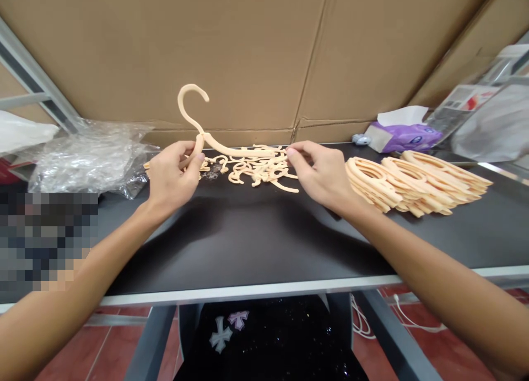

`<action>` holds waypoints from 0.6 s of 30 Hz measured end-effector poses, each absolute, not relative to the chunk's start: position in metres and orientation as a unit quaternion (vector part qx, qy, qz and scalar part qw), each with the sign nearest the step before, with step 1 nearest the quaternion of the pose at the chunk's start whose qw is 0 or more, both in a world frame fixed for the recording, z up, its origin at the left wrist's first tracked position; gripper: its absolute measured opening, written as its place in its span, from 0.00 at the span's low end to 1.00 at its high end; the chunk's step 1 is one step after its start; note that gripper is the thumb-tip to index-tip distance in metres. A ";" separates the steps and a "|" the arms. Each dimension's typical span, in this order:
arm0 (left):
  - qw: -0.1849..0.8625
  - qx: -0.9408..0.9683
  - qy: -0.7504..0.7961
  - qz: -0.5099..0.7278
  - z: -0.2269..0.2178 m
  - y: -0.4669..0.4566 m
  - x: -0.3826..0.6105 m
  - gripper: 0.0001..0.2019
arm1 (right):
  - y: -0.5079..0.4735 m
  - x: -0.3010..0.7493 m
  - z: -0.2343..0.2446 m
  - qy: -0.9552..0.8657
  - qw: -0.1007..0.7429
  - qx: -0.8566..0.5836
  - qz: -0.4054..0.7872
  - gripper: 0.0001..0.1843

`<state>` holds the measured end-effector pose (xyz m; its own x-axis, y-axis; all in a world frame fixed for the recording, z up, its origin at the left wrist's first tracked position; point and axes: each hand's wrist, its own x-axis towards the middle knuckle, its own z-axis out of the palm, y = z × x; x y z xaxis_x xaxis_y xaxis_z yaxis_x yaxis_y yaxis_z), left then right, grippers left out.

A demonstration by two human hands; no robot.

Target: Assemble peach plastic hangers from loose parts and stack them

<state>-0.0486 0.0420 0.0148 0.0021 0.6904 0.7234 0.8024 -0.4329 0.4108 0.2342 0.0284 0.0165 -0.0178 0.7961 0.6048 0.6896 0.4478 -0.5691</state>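
A cream plastic clothes hanger (231,151) is held up above the table, its curved hook rising at the left. My left hand (176,172) is closed on the hanger just below the hook, on a short arm folded downward. At the other end, my right hand (320,169) pinches the tip of the long arm. Behind and beneath the hanger lies a loose heap of cream hooks and small parts (264,172). Close to my right hand, several cream hanger pieces (413,183) are stacked in overlapping rows. The fingertips of both hands are partly hidden.
Clear plastic bags (91,155) lie at the left. A purple tissue pack (407,136) stands at the back right, near more plastic packaging (483,122). Large cardboard (248,56) walls off the back of the black table (256,254). White cables (363,317) hang below.
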 end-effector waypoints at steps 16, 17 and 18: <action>0.066 -0.728 -0.517 -0.446 0.006 0.048 -0.052 0.14 | 0.030 0.227 0.020 -0.577 0.548 -0.400 0.455 0.15; 0.065 -0.734 -0.514 -0.439 0.005 0.048 -0.052 0.15 | 0.030 0.227 0.019 -0.596 0.537 -0.412 0.432 0.18; 0.062 -0.742 -0.510 -0.431 0.005 0.048 -0.052 0.15 | 0.029 0.228 0.018 -0.621 0.524 -0.426 0.398 0.21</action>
